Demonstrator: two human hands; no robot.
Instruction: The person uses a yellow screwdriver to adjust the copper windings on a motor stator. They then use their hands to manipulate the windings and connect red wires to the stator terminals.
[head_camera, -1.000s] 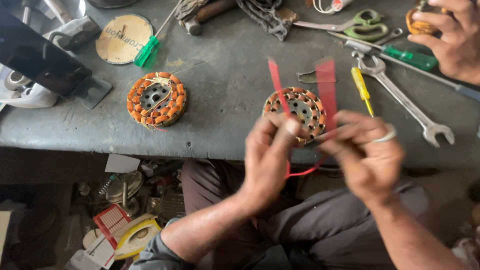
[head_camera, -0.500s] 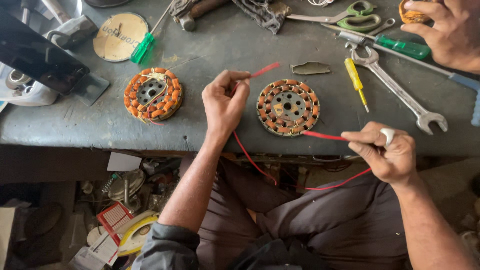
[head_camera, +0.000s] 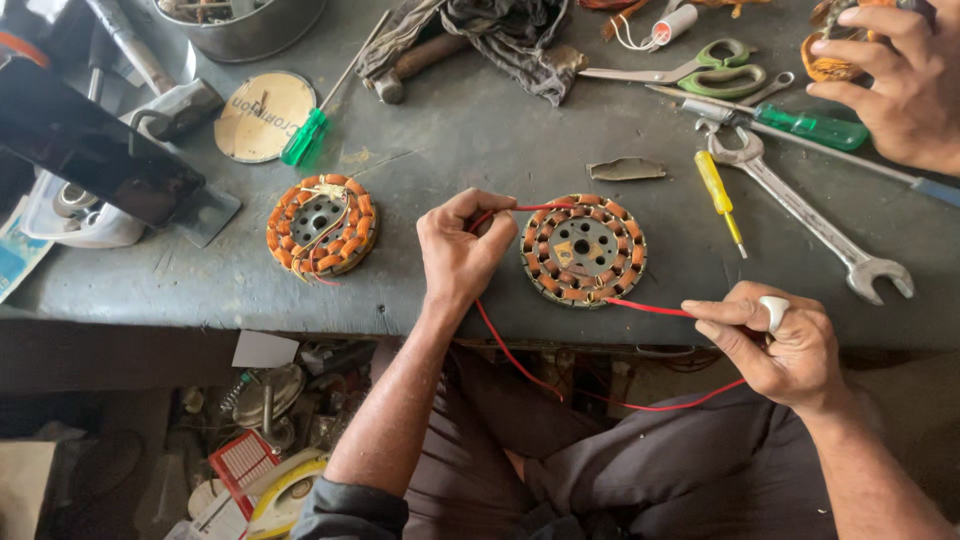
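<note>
Two bare hands work a thin red wire (head_camera: 560, 378) at the near edge of a grey, scuffed tabletop (head_camera: 470, 130). The left hand (head_camera: 458, 252) is curled, its thumb and fingers pressed together on one end of the wire, which runs from the fingertips toward a round stator with copper-coloured coils and a grey metal centre (head_camera: 584, 249) lying just to the right of this hand. The right hand (head_camera: 780, 335), with a white band on one finger, pinches the same wire between thumb and forefinger just past the table edge; the wire stretches from this pinch up to the near rim of the stator, to the hand's left. Between the two hands the wire hangs in a slack loop below the table edge, over the person's grey-trousered lap. To the left of the left hand sits a second round stator wound with orange copper coils (head_camera: 322, 226), apart from it. Beyond the right hand lie a small yellow-handled screwdriver (head_camera: 719, 198) and a long silver open-ended spanner (head_camera: 806, 213). Farther off are green-handled scissors (head_camera: 700, 68) and a green-handled screwdriver (head_camera: 812, 126). Another person's hand (head_camera: 895, 80) rests at the far right corner, holding an orange-wound part I cannot make out clearly
</note>
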